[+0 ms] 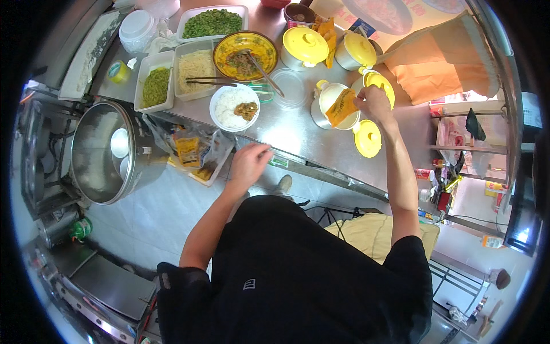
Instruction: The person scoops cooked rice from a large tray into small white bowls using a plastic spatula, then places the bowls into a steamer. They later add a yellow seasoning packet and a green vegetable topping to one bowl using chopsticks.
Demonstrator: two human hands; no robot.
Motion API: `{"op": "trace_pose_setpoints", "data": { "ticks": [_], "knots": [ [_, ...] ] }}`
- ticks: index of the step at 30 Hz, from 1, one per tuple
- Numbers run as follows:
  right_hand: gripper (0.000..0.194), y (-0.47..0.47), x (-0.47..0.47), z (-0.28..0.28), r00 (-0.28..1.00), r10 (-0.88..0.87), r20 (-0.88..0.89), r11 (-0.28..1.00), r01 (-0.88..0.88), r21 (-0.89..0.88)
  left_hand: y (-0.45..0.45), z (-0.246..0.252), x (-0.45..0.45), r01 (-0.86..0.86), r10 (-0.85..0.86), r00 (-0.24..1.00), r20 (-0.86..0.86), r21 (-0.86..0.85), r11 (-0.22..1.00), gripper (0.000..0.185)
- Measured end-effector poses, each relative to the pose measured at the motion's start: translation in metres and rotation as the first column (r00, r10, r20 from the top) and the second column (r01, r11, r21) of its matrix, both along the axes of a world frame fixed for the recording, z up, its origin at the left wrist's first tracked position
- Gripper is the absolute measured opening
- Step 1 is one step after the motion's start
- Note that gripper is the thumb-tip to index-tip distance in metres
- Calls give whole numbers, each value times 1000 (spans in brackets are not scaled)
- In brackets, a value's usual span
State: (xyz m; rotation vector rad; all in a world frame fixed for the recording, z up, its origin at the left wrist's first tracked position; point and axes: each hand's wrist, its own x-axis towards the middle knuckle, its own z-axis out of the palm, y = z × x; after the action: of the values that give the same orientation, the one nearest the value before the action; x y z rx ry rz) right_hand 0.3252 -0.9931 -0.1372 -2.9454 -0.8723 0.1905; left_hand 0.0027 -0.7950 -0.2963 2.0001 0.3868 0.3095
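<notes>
My right hand (374, 103) grips an orange-yellow printed sachet (342, 107) over the mouth of a white-lined pot (330, 99). That pot's yellow lid (368, 138) hangs at its side. Other pots with yellow lids (305, 44) stand behind. My left hand (250, 165) is in front of the counter edge with fingers bent together; nothing can be seen in it. Beyond it, a white bowl (227, 105) holds rice with a brown chopped topping. Chopsticks (210, 81) lie across a tub of pale shreds (194, 64). A yellow patterned bowl (222, 41) holds minced food and a metal spoon.
Tubs of chopped greens (212, 24) and a green mash (155, 87) stand at the back left. A clear round lid (290, 88) lies on the steel counter (296, 124). Below left are a large steel drum (129, 150) and a bag of yellow packets (188, 150).
</notes>
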Motion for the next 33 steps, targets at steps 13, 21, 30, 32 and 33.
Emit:
{"op": "trace_pose_setpoints", "data": {
  "ticks": [13, 21, 30, 32, 33],
  "knots": [
    [40, 59, -76, -3, 873, 251, -419, 853, 6, 523, -40, 48, 54, -216, 206, 965, 159, 49, 975, 17],
    [37, 31, -219, -139, 798, 320, -511, 817, 41, 575, -10, 23, 32, -429, 540, 819, -193, -831, 354, 20],
    [9, 81, -244, -170, 986, 164, -38, 617, -73, 783, 34, 22, 36, -420, 548, 795, -262, -888, 185, 21],
    [13, 86, -238, -158, 987, 156, 39, 647, -132, 751, 46, 17, 39, -420, 512, 805, -301, -898, 132, 23],
    [14, 90, -234, -151, 984, 174, 27, 686, -141, 714, 54, 13, 41, -418, 495, 809, -317, -902, 106, 24]
  ]
}}
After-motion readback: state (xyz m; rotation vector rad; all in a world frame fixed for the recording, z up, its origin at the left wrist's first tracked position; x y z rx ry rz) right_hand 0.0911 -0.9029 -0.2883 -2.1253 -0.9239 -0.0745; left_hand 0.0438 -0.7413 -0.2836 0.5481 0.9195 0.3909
